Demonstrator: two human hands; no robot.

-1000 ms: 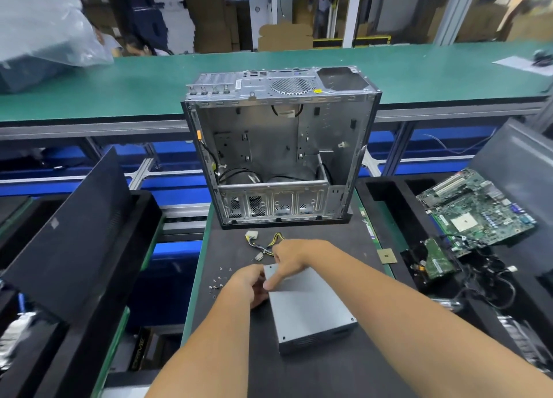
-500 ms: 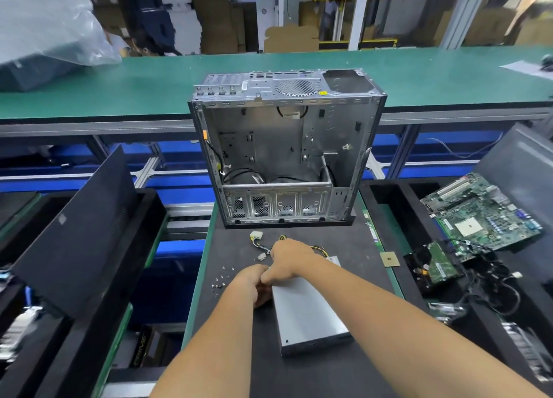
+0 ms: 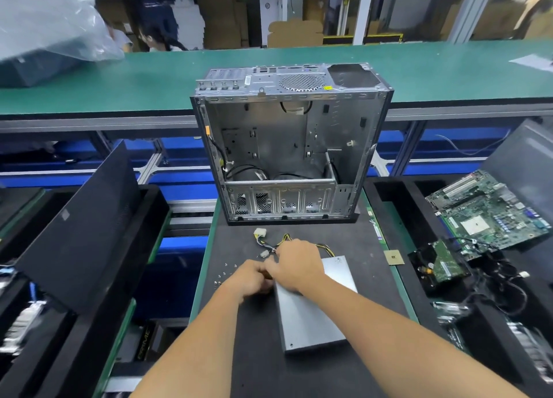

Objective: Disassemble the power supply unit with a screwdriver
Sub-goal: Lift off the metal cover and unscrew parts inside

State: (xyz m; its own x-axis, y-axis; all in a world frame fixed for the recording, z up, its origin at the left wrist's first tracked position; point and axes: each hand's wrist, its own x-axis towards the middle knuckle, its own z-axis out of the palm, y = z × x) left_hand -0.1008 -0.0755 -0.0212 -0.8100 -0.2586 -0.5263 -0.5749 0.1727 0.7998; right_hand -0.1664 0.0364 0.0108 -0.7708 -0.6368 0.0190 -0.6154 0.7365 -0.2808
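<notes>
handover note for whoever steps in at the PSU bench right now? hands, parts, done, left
Left hand: fingers curled at the far left corner of the power supply unit; what it holds is hidden.
Right hand: on the same corner, over the left hand; its grip is hidden too.
The unit lies flat on the black mat, cover still on, its cable bundle trailing toward the empty computer case.
Loose screws lie on the mat left of the hands.
Done: unit is out of the case.
Left: open the housing. No screwdriver is clearly visible.
</notes>
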